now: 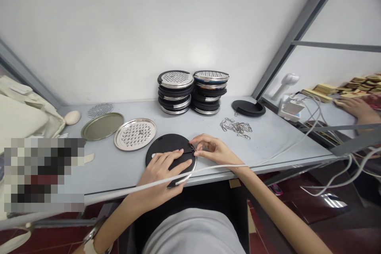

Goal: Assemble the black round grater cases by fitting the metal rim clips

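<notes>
A round black disc (pixel 169 143) with a silver rim on its right side lies at the table's front edge. My left hand (pixel 162 174) rests on it, palm down with the fingers spread. At the disc's right edge my right hand (pixel 212 151) pinches a small metal clip (pixel 193 147) between thumb and fingers. Left of the disc lies a round metal grater plate (pixel 135 134), with an olive-green round plate (pixel 102 126) beyond it. A loose pile of metal clips (pixel 238 127) lies to the right.
Two stacks of black-rimmed graters (pixel 175 91) (pixel 210 92) stand near the wall. A black ring-shaped base (pixel 248 108) sits at the back right. A white cable (pixel 220 166) crosses over my hands' area. Another person's hand (pixel 357 108) is at the far right.
</notes>
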A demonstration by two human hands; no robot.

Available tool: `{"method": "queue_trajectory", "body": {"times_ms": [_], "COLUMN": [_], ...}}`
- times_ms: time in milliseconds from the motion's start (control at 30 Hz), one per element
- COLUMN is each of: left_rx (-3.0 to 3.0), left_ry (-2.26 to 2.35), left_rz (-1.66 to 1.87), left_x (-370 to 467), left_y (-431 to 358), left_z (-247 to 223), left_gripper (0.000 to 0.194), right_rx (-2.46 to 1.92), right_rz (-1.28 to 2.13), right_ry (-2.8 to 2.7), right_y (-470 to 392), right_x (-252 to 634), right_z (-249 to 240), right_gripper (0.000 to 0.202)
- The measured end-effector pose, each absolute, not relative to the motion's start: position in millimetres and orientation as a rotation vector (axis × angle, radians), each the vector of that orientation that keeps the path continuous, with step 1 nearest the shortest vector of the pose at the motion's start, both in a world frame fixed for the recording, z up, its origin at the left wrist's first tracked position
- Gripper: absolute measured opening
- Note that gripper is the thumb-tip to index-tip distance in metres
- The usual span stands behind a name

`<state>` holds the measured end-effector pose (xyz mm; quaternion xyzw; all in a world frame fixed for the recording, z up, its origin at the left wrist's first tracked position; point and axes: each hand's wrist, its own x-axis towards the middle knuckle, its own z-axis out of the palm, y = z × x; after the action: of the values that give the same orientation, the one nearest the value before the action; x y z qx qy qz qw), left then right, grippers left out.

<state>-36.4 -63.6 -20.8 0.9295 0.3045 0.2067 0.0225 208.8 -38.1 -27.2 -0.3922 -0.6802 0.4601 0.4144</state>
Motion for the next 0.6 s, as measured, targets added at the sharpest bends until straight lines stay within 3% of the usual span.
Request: {"method": "queue_trajectory", "body": {"times_ms": [600], "left_rx": [2.883], "left_ry": [0.946], "left_rz": [0.627], "left_x": [-36.7], "left_y": [-63.6], "left_z": [-20.0], "left_gripper": [0.046], "right_rx": [-0.973], "right_rz": [1.130], "right_ry": [-1.704], "right_y": [-38.1], "right_x": [207.8], "right_z": [-27.6], "right_gripper": [0.035]}}
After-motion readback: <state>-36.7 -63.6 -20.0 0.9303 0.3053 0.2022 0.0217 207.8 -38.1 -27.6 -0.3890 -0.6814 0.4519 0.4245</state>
